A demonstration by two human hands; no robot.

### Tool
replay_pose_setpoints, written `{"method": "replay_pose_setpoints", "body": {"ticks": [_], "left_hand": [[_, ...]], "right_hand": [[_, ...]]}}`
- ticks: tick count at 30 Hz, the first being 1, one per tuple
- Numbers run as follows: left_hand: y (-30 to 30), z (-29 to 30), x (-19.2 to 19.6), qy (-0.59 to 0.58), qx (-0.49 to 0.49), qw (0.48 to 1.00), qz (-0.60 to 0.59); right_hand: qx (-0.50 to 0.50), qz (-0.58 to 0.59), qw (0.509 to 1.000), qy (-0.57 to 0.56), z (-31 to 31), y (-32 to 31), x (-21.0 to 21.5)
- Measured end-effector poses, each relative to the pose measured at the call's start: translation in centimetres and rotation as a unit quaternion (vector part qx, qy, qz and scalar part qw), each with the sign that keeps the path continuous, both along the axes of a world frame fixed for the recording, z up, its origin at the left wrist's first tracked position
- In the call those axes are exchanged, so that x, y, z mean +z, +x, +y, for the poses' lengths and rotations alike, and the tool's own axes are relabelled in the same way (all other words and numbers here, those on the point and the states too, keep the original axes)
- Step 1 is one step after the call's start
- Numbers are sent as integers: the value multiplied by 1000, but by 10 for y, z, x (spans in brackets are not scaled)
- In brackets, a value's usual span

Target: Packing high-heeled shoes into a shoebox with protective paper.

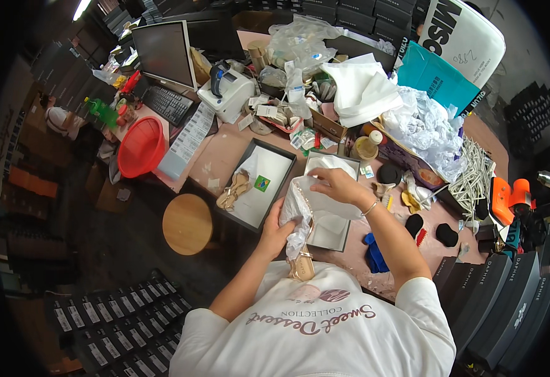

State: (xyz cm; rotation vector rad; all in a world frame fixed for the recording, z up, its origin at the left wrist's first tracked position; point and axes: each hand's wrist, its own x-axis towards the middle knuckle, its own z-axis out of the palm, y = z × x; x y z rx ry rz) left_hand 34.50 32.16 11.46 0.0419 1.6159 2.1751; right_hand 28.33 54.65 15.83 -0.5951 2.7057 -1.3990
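Observation:
A beige strappy sandal (302,266) is held in front of my chest, its upper part covered by crumpled white tissue paper (296,213). My left hand (276,232) is closed around the sandal and the paper from the left. From the right, my right hand (336,185) pinches the upper edge of the white sheet, which spreads below its fingers. Left of my hands lies an open dark-rimmed shoebox part (262,223) with a matching sandal (233,191) and white paper inside. Behind and under my right hand is another white-lined box part (329,236), partly hidden by the sheet.
A wooden stool (188,224) and a red basin (142,147) stand to the left. Farther back are a monitor (164,54) and a label printer (227,93). Crumpled paper (422,125) fills a carton at right; black brush-like pads (446,235) and a blue cloth (376,254) lie nearer. Shoeboxes (498,301) are stacked lower right.

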Motion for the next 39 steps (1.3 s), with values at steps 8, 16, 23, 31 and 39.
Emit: {"method": "replay_pose_setpoints", "body": {"ticks": [8,16,23,31,39], "left_hand": [[-2,-5,-14,-72,37,995,59],[9,-15,-37,-88,84,993,0],[2,-10,-5,-106,47,990,83],[0,-3,-5,-68,23,993,95],[8,-5,-18,-103,57,988,103]], "right_hand": [[-53,-73,996,5,-10,-4,-12],[-76,-143,973,-163,-46,4,17],[49,-146,960,233,-12,-7,5],[35,-175,981,-78,-13,-30,-31],[8,-79,996,50,-20,-17,1]]}}
